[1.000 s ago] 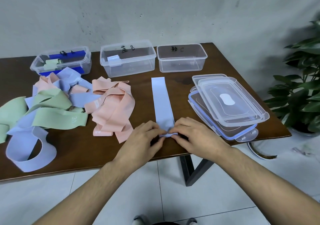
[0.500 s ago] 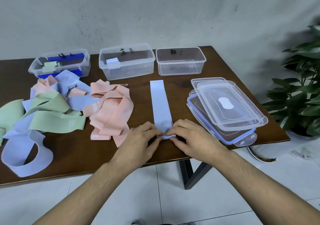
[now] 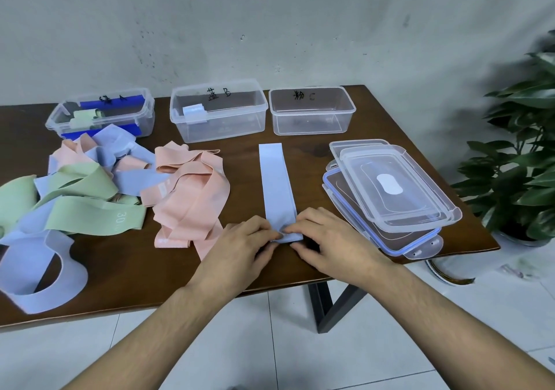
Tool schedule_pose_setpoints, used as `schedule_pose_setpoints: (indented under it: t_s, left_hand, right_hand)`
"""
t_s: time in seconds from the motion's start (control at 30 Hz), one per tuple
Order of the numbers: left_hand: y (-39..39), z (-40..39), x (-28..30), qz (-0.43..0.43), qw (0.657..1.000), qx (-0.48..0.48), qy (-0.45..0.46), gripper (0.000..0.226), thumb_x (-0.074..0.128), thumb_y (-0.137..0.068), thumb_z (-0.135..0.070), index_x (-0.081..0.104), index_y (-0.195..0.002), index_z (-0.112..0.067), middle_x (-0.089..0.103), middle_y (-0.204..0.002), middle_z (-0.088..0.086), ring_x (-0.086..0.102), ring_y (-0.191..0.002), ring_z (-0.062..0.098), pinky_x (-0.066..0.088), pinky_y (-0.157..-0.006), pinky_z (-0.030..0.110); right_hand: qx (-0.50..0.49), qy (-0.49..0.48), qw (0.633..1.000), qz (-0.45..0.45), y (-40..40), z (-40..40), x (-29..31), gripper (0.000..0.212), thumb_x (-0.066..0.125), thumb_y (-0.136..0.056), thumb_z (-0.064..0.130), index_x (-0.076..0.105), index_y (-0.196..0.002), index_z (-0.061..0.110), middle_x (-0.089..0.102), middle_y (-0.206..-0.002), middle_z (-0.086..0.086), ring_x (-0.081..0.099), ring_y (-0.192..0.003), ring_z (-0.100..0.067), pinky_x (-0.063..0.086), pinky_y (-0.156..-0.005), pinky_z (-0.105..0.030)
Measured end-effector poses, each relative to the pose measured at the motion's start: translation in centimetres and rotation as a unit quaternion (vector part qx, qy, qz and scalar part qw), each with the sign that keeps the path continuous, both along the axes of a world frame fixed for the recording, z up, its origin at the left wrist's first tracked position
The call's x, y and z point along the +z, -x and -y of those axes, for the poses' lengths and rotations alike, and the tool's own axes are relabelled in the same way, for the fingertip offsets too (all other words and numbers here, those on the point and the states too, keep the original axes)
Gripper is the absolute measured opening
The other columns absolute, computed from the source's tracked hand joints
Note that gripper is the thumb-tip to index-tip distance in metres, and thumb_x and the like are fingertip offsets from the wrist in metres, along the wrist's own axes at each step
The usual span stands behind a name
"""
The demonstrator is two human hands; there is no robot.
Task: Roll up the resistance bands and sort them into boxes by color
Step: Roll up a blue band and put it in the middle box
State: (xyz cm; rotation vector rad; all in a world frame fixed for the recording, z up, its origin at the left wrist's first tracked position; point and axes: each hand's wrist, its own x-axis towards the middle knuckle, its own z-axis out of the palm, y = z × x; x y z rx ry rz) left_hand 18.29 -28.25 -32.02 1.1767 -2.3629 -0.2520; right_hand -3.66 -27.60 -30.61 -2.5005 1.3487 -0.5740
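A pale blue band (image 3: 275, 180) lies flat and straight on the brown table (image 3: 300, 266), running from the person toward box B (image 3: 218, 110), the middle of three clear boxes at the table's far edge. Its near end is turned over into a small roll, and both hands meet there. The left hand (image 3: 240, 247) has its fingers curled narrowly, thumb and fingertips pinching the roll's left end. The right hand (image 3: 329, 239) pinches the right end, its other fingers bent and resting on the table. Left of the band sits a heap of pink bands (image 3: 192, 197); right of it, stacked lids (image 3: 390, 194).
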Motion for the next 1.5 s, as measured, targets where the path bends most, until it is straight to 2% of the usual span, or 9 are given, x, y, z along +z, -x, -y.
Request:
schedule_pose_setpoints:
  t_s: [0.2, 0.3, 0.47, 0.57, 0.67, 0.9, 1.07, 1.27, 1.5]
  left_hand:
    - [0.5, 0.5, 0.5, -0.003, 1.000, 0.012, -0.012, 0.016, 0.075, -0.086, -0.019, 0.075, -0.103, -0.020, 0.060, -0.099, -0.007, 0.040, -0.071, -0.001, 0.029, -0.075, 0.012]
    - [0.6, 0.5, 0.6, -0.011, 0.999, 0.018, -0.030, 0.015, 0.073, -0.088, -0.018, 0.075, -0.103, -0.019, 0.061, -0.098, -0.008, 0.046, -0.070, -0.008, 0.027, -0.074, 0.009]
    - [0.3, -0.7, 1.0, -0.005, 1.000, 0.002, -0.028, 0.014, 0.072, -0.087, -0.019, 0.076, -0.101, -0.021, 0.064, -0.095, -0.009, 0.042, -0.068, -0.003, 0.032, -0.076, 0.017]
    - [0.2, -1.2, 1.1, 0.000, 0.999, -0.009, -0.042, 0.014, 0.070, -0.090, -0.021, 0.075, -0.103, -0.021, 0.064, -0.096, -0.010, 0.046, -0.067, -0.009, 0.034, -0.074, 0.017]
    - [0.1, -1.2, 1.1, -0.007, 0.999, -0.010, -0.046, 0.014, 0.069, -0.090, -0.021, 0.075, -0.102, -0.021, 0.062, -0.094, -0.011, 0.046, -0.066, -0.003, 0.038, -0.071, 0.020]
    - [0.2, -1.2, 0.9, -0.013, 0.998, 0.020, -0.051, 0.018, 0.064, -0.094, -0.026, 0.075, -0.109, -0.023, 0.054, -0.098, -0.011, 0.047, -0.073, 0.002, 0.035, -0.076, 0.020]
    - [0.2, -1.9, 0.9, -0.034, 0.997, 0.055, -0.034, 0.022, 0.068, -0.091, -0.029, 0.067, -0.113, -0.022, 0.049, -0.087, -0.015, 0.046, -0.070, 0.005, 0.046, -0.070, 0.027]
    - [0.9, -1.8, 0.8, -0.007, 0.998, 0.048, -0.045, 0.025, 0.065, -0.092, -0.031, 0.059, -0.115, -0.024, 0.045, -0.082, -0.014, 0.044, -0.071, 0.011, 0.042, -0.070, 0.031]
    - [1.2, -1.3, 0.6, -0.015, 0.997, 0.057, -0.042, 0.014, 0.062, -0.094, -0.027, 0.064, -0.106, -0.021, 0.046, -0.081, -0.011, 0.046, -0.069, 0.013, 0.033, -0.067, 0.027]
  right_hand:
    - [-0.012, -0.016, 1.000, -0.008, -0.3, 0.7, 0.2, 0.021, 0.061, -0.098, 0.026, 0.068, -0.118, 0.022, 0.059, -0.112, 0.010, 0.052, -0.100, -0.009, 0.044, -0.089, -0.020]
    - [-0.010, -0.021, 1.000, -0.014, -0.3, 0.6, 0.6, 0.023, 0.058, -0.100, 0.027, 0.068, -0.119, 0.021, 0.060, -0.113, 0.008, 0.053, -0.103, -0.008, 0.045, -0.093, -0.021]
    - [0.001, -0.040, 0.999, -0.019, -0.4, -0.5, 1.2, 0.023, 0.057, -0.101, 0.027, 0.068, -0.120, 0.022, 0.058, -0.111, 0.010, 0.047, -0.101, 0.001, 0.040, -0.093, -0.016]
    - [0.001, -0.049, 0.998, -0.026, -0.4, -1.1, 1.2, 0.023, 0.056, -0.101, 0.028, 0.068, -0.120, 0.025, 0.057, -0.110, 0.014, 0.040, -0.099, 0.005, 0.037, -0.092, -0.015]
    - [-0.011, -0.026, 0.999, -0.025, -0.5, -1.4, 1.2, 0.022, 0.059, -0.099, 0.027, 0.070, -0.119, 0.025, 0.056, -0.105, 0.015, 0.038, -0.096, 0.003, 0.033, -0.087, -0.014]
    - [-0.030, 0.007, 0.999, -0.019, -0.9, -2.1, 0.5, 0.021, 0.067, -0.093, 0.019, 0.069, -0.113, 0.024, 0.057, -0.105, 0.012, 0.043, -0.089, -0.004, 0.046, -0.080, -0.021]
    - [-0.041, 0.002, 0.999, -0.016, -1.0, -2.0, 0.5, 0.021, 0.063, -0.096, 0.020, 0.071, -0.115, 0.024, 0.059, -0.109, 0.013, 0.049, -0.097, -0.009, 0.043, -0.087, -0.019]
    - [-0.060, -0.007, 0.998, -0.033, -0.9, -1.9, 0.9, 0.024, 0.058, -0.099, 0.030, 0.068, -0.120, 0.031, 0.049, -0.104, 0.016, 0.042, -0.095, -0.005, 0.038, -0.084, -0.017]
    - [-0.054, -0.045, 0.997, -0.029, -1.6, -1.5, 0.9, 0.029, 0.051, -0.100, 0.032, 0.056, -0.128, 0.029, 0.058, -0.107, 0.011, 0.045, -0.099, -0.006, 0.043, -0.091, -0.022]
